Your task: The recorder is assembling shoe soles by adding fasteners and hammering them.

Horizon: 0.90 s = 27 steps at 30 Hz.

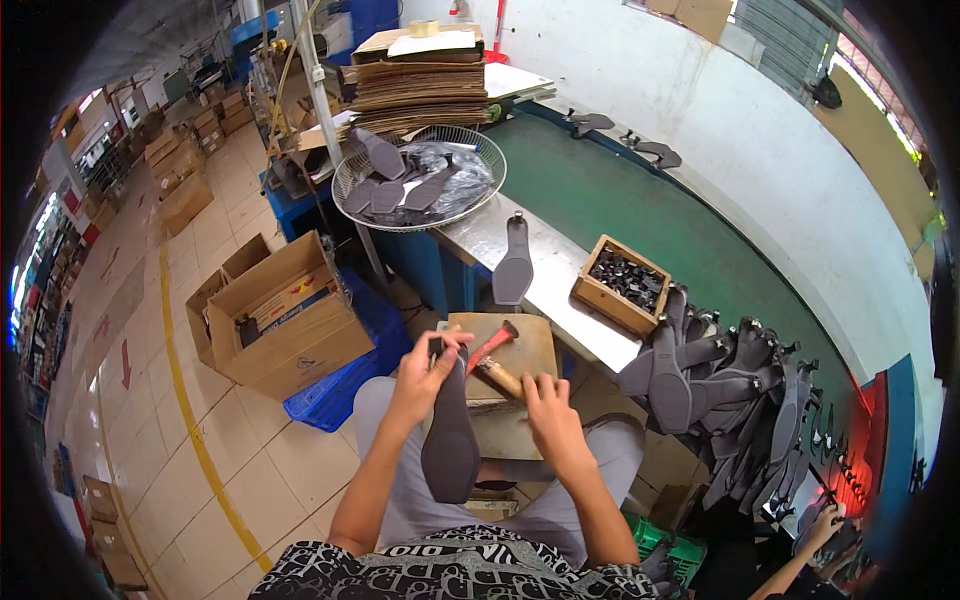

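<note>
My left hand [425,378] is closed round the narrow heel end of a dark grey shoe sole [450,455]. The sole's broad end hangs toward my lap. My right hand [552,415] grips the wooden handle of a hammer [502,378]. Its red head with a dark face lies over a worn, tan-topped block [525,345] between my knees, close to my left fingers. Another grey sole with a small heel [514,262] lies on the metal bench edge just beyond the block.
A wooden box of small black heel parts [622,284] stands on the bench. Many soles [690,380] are heaped at right. A wire basket [420,225] holds more soles. Cardboard boxes [290,345] sit on a blue crate [325,400] at left. A co-worker's hand [822,528] shows at lower right.
</note>
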Tool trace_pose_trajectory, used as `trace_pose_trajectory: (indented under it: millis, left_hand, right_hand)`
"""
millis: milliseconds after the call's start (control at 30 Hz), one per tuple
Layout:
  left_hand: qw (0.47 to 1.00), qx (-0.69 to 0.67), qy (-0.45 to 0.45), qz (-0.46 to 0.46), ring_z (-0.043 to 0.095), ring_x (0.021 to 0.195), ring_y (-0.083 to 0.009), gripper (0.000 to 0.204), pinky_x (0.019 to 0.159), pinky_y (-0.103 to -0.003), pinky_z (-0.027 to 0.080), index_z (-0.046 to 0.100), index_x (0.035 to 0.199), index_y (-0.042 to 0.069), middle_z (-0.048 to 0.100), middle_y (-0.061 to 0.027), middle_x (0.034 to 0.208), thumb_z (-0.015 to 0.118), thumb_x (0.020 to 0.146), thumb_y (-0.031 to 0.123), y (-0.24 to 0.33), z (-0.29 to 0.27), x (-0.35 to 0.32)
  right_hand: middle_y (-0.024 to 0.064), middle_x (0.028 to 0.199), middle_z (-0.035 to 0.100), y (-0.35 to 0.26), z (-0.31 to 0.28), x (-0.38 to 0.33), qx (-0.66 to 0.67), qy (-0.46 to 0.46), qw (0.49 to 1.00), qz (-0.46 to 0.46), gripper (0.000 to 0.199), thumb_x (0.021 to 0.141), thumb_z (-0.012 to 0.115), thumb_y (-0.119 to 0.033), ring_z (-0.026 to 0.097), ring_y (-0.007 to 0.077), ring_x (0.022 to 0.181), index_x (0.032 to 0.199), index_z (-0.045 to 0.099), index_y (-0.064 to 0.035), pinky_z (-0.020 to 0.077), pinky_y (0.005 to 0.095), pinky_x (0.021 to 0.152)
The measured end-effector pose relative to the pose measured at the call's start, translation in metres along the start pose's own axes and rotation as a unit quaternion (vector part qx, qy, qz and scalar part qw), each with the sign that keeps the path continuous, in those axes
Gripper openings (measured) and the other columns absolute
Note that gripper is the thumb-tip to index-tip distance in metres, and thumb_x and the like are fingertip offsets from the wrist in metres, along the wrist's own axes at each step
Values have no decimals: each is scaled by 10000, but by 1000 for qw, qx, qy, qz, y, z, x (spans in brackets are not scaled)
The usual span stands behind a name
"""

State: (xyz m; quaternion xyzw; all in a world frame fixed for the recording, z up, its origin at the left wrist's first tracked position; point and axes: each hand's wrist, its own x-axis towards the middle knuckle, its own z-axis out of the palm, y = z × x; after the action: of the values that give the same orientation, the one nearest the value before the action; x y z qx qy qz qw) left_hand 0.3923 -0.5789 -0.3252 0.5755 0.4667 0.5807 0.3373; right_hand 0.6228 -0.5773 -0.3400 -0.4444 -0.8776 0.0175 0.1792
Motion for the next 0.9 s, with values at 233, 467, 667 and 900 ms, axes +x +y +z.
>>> trace_pose_trajectory:
  millis: [233,467,667,900]
  left_hand:
    - [998,-37,36,24,491,1267,-291,220,1047,-357,342,522,941,9,613,-177,1233,553,963,225,-2,22,37]
    - [956,285,-66,-1,570,1131,-325,283,1028,-445,368,587,1068,44,646,-134,1157,580,917,284,-80,42,76]
    - [948,304,-51,79,453,1263,-356,625,1073,-439,318,454,1299,9,527,-185,1316,643,863,414,-51,75,89]
    - [916,276,-137,257,612,947,-334,191,836,-409,487,668,991,21,654,-151,1030,625,824,103,-34,235,216]
  right_hand:
    - [137,634,524,31,0,-48,309,13,926,217,246,744,610,-35,570,234,536,976,533,-8,477,353,518]
    - [25,544,497,55,-7,-120,513,217,760,336,80,763,557,9,463,99,383,817,498,2,351,234,352]
    - [49,550,493,80,-26,-150,587,279,705,286,68,772,532,32,469,105,392,814,482,11,358,232,354]
    - [-1,559,469,119,-27,-126,470,302,756,340,52,831,545,49,409,66,388,842,540,-2,307,232,363]
